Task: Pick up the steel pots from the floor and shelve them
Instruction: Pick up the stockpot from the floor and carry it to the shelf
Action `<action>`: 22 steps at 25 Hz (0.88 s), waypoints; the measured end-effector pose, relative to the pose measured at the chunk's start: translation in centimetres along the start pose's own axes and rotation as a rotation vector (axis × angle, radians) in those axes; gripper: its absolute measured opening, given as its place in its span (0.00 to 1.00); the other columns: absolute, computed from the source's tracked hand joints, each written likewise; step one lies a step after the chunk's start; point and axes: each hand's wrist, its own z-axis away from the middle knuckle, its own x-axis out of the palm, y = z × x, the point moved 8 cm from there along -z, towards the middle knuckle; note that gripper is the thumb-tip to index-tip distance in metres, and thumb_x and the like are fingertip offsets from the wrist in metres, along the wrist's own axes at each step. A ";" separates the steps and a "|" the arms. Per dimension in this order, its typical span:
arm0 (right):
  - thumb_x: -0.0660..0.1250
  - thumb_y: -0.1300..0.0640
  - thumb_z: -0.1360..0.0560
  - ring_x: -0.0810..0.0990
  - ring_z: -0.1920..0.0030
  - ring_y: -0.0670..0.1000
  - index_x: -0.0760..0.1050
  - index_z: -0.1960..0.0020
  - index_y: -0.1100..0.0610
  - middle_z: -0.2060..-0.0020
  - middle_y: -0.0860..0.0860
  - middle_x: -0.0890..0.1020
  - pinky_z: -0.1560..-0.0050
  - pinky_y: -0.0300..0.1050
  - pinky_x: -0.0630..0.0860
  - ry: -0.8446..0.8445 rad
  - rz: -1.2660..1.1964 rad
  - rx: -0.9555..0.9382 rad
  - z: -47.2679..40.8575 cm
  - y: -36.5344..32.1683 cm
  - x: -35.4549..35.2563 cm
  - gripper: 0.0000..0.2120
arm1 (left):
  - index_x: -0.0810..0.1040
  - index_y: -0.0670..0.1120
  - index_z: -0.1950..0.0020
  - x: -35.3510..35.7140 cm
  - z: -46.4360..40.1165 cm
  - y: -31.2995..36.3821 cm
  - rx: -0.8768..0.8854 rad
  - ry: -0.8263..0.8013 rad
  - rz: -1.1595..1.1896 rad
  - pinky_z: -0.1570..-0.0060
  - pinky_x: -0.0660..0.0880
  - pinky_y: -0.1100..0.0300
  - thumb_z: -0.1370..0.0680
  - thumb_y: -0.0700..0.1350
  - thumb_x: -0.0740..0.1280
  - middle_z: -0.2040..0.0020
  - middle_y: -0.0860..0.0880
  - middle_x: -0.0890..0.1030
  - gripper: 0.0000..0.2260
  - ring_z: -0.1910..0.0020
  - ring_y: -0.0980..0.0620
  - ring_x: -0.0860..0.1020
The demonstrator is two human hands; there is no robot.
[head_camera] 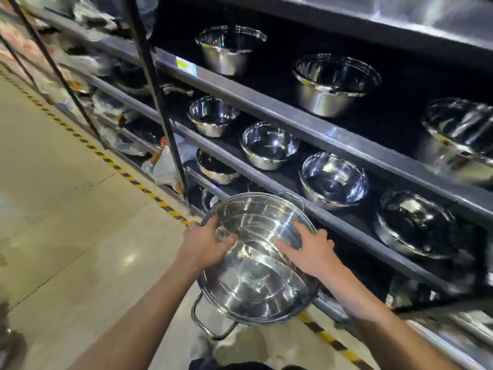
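I hold a large shiny steel pot (256,279) tipped on its side, its mouth facing away and its base toward me, above the floor in front of the shelving. My left hand (205,244) grips its left wall and my right hand (309,249) grips its right wall. A loop handle (205,323) hangs at the pot's lower left. The dark shelves (266,102) to the right carry several steel pots and bowls, such as one pot (333,84) on an upper shelf and a bowl (333,180) on the middle shelf.
A yellow-and-black striped tape line (128,178) runs along the pale floor at the foot of the shelving. A black upright post (157,97) divides the bays. Bagged goods (162,166) fill the shelves to the left.
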 end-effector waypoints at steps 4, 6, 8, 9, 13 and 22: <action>0.59 0.21 0.32 0.63 0.33 0.71 0.55 0.21 0.39 0.31 0.65 0.62 0.34 0.62 0.66 0.122 -0.086 0.222 1.5 3.5 -0.6 0.45 | 0.67 0.51 0.24 1.4 -4.7 4.3 0.186 -0.168 -0.052 0.36 0.71 0.44 0.27 0.73 0.60 0.35 0.37 0.77 0.38 0.35 0.34 0.71; 0.60 0.24 0.30 0.64 0.33 0.71 0.57 0.21 0.40 0.32 0.66 0.64 0.33 0.63 0.65 0.174 -0.122 0.285 2.7 5.5 -0.5 0.42 | 0.65 0.52 0.23 2.4 -6.0 6.6 0.235 -0.231 -0.071 0.34 0.70 0.42 0.28 0.73 0.62 0.34 0.34 0.73 0.39 0.32 0.33 0.68; 0.62 0.24 0.32 0.62 0.31 0.71 0.56 0.22 0.37 0.30 0.66 0.61 0.32 0.65 0.64 0.212 -0.205 0.375 4.0 8.5 0.0 0.42 | 0.64 0.53 0.22 4.1 -6.6 9.6 0.298 -0.298 -0.097 0.32 0.70 0.41 0.28 0.73 0.63 0.33 0.33 0.70 0.40 0.30 0.31 0.67; 0.62 0.22 0.34 0.60 0.29 0.72 0.55 0.23 0.34 0.27 0.66 0.59 0.31 0.66 0.64 0.219 -0.255 0.425 4.5 10.0 0.4 0.43 | 0.64 0.53 0.22 5.1 -6.7 11.1 0.333 -0.323 -0.107 0.32 0.70 0.41 0.28 0.73 0.64 0.33 0.33 0.70 0.40 0.31 0.31 0.68; 0.59 0.21 0.31 0.65 0.30 0.71 0.54 0.22 0.36 0.31 0.67 0.67 0.32 0.64 0.65 0.232 -0.237 0.516 5.0 15.3 1.5 0.43 | 0.64 0.52 0.22 9.8 -6.8 15.3 0.408 -0.399 -0.157 0.34 0.70 0.43 0.27 0.71 0.64 0.35 0.33 0.73 0.38 0.30 0.33 0.67; 0.57 0.26 0.25 0.61 0.27 0.71 0.52 0.18 0.45 0.33 0.68 0.73 0.30 0.65 0.64 0.123 -0.266 0.585 3.9 23.3 6.9 0.42 | 0.62 0.63 0.23 21.7 -9.5 17.3 0.391 -0.512 -0.247 0.45 0.77 0.46 0.29 0.74 0.64 0.36 0.36 0.70 0.37 0.36 0.32 0.72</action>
